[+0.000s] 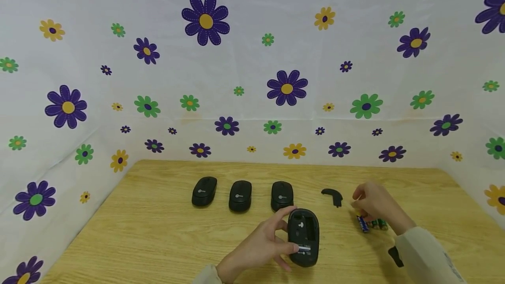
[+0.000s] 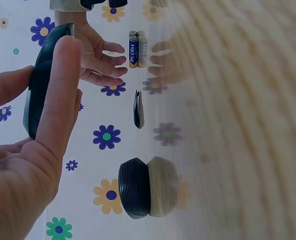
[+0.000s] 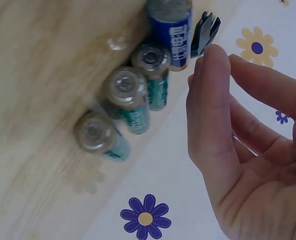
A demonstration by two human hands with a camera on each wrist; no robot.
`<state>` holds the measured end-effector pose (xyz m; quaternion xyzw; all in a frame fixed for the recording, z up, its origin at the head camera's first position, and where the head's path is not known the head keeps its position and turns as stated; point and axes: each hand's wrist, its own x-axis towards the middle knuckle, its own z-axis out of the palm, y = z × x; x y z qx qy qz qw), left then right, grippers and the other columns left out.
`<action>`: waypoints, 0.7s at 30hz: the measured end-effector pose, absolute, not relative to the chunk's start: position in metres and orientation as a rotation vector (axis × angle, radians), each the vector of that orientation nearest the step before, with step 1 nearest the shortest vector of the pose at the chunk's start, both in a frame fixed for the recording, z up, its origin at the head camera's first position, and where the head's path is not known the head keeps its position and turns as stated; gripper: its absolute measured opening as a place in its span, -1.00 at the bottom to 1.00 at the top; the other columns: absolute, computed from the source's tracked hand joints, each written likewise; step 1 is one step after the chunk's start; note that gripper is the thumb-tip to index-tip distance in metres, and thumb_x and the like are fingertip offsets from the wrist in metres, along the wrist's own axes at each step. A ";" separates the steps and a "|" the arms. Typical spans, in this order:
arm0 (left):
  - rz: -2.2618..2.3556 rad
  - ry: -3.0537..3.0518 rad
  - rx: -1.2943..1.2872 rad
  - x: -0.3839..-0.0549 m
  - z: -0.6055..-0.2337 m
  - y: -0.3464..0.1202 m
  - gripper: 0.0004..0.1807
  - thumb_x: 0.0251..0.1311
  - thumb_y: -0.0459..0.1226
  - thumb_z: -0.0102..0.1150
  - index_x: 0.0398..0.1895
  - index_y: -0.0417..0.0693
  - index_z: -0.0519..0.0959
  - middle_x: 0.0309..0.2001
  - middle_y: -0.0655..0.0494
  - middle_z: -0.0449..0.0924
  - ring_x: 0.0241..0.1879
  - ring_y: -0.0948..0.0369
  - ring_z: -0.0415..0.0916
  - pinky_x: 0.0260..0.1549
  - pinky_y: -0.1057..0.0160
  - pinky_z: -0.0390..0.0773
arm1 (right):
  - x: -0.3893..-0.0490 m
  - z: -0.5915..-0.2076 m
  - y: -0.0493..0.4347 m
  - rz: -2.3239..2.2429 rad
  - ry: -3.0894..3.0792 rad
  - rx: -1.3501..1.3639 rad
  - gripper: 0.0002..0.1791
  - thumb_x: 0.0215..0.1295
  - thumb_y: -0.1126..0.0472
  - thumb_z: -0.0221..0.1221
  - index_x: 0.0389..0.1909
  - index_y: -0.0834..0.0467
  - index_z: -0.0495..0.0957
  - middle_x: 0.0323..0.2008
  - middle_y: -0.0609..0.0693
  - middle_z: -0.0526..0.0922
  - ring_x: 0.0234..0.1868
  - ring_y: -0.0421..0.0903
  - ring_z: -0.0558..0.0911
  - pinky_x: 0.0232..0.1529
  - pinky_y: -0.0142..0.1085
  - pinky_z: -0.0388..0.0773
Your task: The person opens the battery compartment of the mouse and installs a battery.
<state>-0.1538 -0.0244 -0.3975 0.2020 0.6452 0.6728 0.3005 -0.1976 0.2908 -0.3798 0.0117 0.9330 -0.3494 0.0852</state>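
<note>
1. My left hand point(image 1: 262, 242) grips the open mouse point(image 1: 303, 236), thumb on one flank and fingers curled round the other. The mouse is turned underside up, tilted off the desk point(image 1: 150, 231), with its battery bay uncovered.

2. My right hand point(image 1: 372, 205) holds nothing. Its fingers are loosely bent and spread, hovering just above the batteries point(image 1: 371, 224). The right wrist view shows the fingertips point(image 3: 210, 60) close to the blue battery point(image 3: 171, 27) but with a gap; I cannot confirm contact.

3. The batteries lie on the desk in a tight cluster: one blue and three green point(image 3: 130, 102), side by side and touching. In the head view their long axes run roughly away from me.

4. Key relation: the batteries lie to the right of the open mouse, well apart from it, and directly under the right hand. The right hand is plainly the nearer one; the left is occupied. The mouse's long axis also runs roughly near-to-far.

5. The battery cover point(image 1: 332, 196) lies on the desk between the mouse and the batteries, slightly farther back.

6. Three closed mice point(image 1: 240, 195) sit in a row behind the held mouse, untouched.

7. A flowered sheet point(image 1: 252, 65) backs and flanks the desk.
</note>
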 end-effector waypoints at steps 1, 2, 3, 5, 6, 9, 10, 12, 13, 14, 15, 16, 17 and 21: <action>1.786 1.709 0.536 -0.154 -0.397 -0.024 -0.16 0.24 -0.53 0.22 0.56 0.04 0.18 -0.06 -0.08 0.48 -0.39 0.05 0.71 -0.57 0.20 0.74 | -0.196 -0.380 0.291 -1.036 2.786 0.028 -0.79 0.30 0.47 0.18 -0.16 0.59 0.51 -0.47 0.12 0.56 -0.54 -0.07 0.53 -0.51 -0.20 0.74; 1.786 1.707 0.538 -0.154 -0.397 -0.024 -0.17 0.25 -0.53 0.21 0.56 0.04 0.18 -0.06 -0.08 0.48 -0.39 0.05 0.71 -0.57 0.20 0.74 | -0.194 -0.381 0.292 -1.028 2.794 0.015 -0.78 0.30 0.46 0.18 -0.16 0.59 0.51 -0.48 0.12 0.56 -0.54 -0.07 0.53 -0.51 -0.20 0.74; 1.786 1.704 0.539 -0.153 -0.397 -0.025 -0.17 0.25 -0.53 0.21 0.56 0.04 0.18 -0.06 -0.08 0.48 -0.38 0.06 0.71 -0.57 0.20 0.74 | -0.193 -0.382 0.293 -1.018 2.802 0.011 -0.77 0.30 0.46 0.19 -0.15 0.59 0.51 -0.48 0.11 0.55 -0.54 -0.07 0.54 -0.51 -0.20 0.74; 1.783 1.702 0.543 -0.153 -0.397 -0.025 -0.17 0.25 -0.54 0.20 0.57 0.02 0.17 -0.06 -0.08 0.48 -0.37 0.04 0.71 -0.57 0.20 0.74 | -0.191 -0.383 0.293 -0.988 2.821 0.004 -0.76 0.31 0.45 0.19 -0.13 0.59 0.50 -0.46 0.11 0.55 -0.52 -0.07 0.54 -0.52 -0.22 0.73; 1.782 1.701 0.545 -0.153 -0.397 -0.025 -0.17 0.26 -0.54 0.20 0.57 0.02 0.17 -0.06 -0.08 0.48 -0.36 0.03 0.72 -0.56 0.20 0.74 | -0.190 -0.383 0.293 -0.973 2.831 0.002 -0.77 0.32 0.44 0.19 -0.14 0.58 0.50 -0.45 0.11 0.56 -0.52 -0.07 0.54 -0.53 -0.22 0.72; 1.777 1.701 0.550 -0.154 -0.397 -0.025 -0.16 0.26 -0.54 0.19 0.57 0.00 0.15 -0.07 -0.08 0.48 -0.36 -0.02 0.72 -0.56 0.20 0.74 | -0.187 -0.383 0.292 -0.919 2.864 -0.005 -0.77 0.32 0.43 0.20 -0.14 0.56 0.52 -0.41 0.11 0.57 -0.55 -0.09 0.54 -0.56 -0.23 0.66; 1.775 1.703 0.552 -0.154 -0.397 -0.025 -0.16 0.26 -0.54 0.19 0.58 -0.01 0.15 -0.07 -0.08 0.48 -0.36 -0.03 0.72 -0.56 0.20 0.74 | -0.186 -0.383 0.292 -0.896 2.876 -0.011 -0.78 0.32 0.42 0.21 -0.15 0.55 0.53 -0.40 0.10 0.57 -0.58 -0.09 0.53 -0.56 -0.24 0.64; 1.772 1.706 0.554 -0.154 -0.398 -0.025 -0.16 0.26 -0.54 0.19 0.58 -0.01 0.14 -0.07 -0.08 0.48 -0.36 -0.06 0.72 -0.56 0.20 0.74 | -0.184 -0.383 0.292 -0.858 2.896 -0.025 -0.79 0.31 0.42 0.21 -0.16 0.54 0.53 -0.40 0.11 0.58 -0.62 -0.11 0.52 -0.55 -0.24 0.60; 1.771 1.707 0.556 -0.155 -0.398 -0.026 -0.16 0.27 -0.54 0.19 0.58 -0.01 0.14 -0.07 -0.08 0.48 -0.36 -0.07 0.72 -0.56 0.19 0.74 | -0.183 -0.384 0.292 -0.840 2.905 -0.030 -0.79 0.30 0.42 0.22 -0.17 0.54 0.54 -0.39 0.12 0.58 -0.63 -0.12 0.51 -0.55 -0.24 0.60; 1.770 1.709 0.558 -0.155 -0.398 -0.026 -0.16 0.27 -0.54 0.19 0.58 -0.01 0.14 -0.07 -0.08 0.49 -0.36 -0.07 0.72 -0.55 0.19 0.75 | -0.183 -0.384 0.292 -0.819 2.913 -0.034 -0.79 0.30 0.41 0.23 -0.18 0.53 0.54 -0.39 0.12 0.59 -0.64 -0.12 0.51 -0.54 -0.24 0.59; 1.770 1.710 0.559 -0.155 -0.398 -0.026 -0.16 0.27 -0.54 0.19 0.58 -0.01 0.14 -0.07 -0.08 0.49 -0.35 -0.08 0.72 -0.55 0.18 0.75 | -0.183 -0.384 0.292 -0.799 2.925 -0.045 -0.80 0.29 0.41 0.23 -0.19 0.53 0.55 -0.39 0.13 0.60 -0.63 -0.12 0.52 -0.54 -0.24 0.60; 1.768 1.713 0.560 -0.155 -0.398 -0.026 -0.16 0.27 -0.54 0.19 0.58 -0.01 0.14 -0.07 -0.08 0.49 -0.35 -0.12 0.72 -0.55 0.17 0.75 | -0.183 -0.385 0.292 -0.776 2.933 -0.049 -0.80 0.28 0.40 0.25 -0.20 0.52 0.56 -0.38 0.14 0.61 -0.60 -0.12 0.53 -0.52 -0.23 0.60; 1.767 1.716 0.559 -0.155 -0.398 -0.026 -0.16 0.27 -0.54 0.19 0.58 -0.01 0.14 -0.07 -0.08 0.49 -0.35 -0.14 0.72 -0.55 0.17 0.75 | -0.183 -0.386 0.292 -0.759 2.941 -0.057 -0.80 0.27 0.40 0.25 -0.22 0.51 0.57 -0.38 0.15 0.62 -0.57 -0.11 0.54 -0.51 -0.22 0.61; 1.760 1.728 0.557 -0.155 -0.397 -0.026 -0.17 0.26 -0.54 0.20 0.57 -0.01 0.15 -0.07 -0.07 0.49 -0.35 -0.20 0.71 -0.55 0.16 0.75 | -0.183 -0.389 0.292 -0.705 2.970 -0.103 -0.80 0.22 0.40 0.29 -0.25 0.50 0.59 -0.39 0.17 0.64 -0.45 -0.04 0.58 -0.45 -0.14 0.64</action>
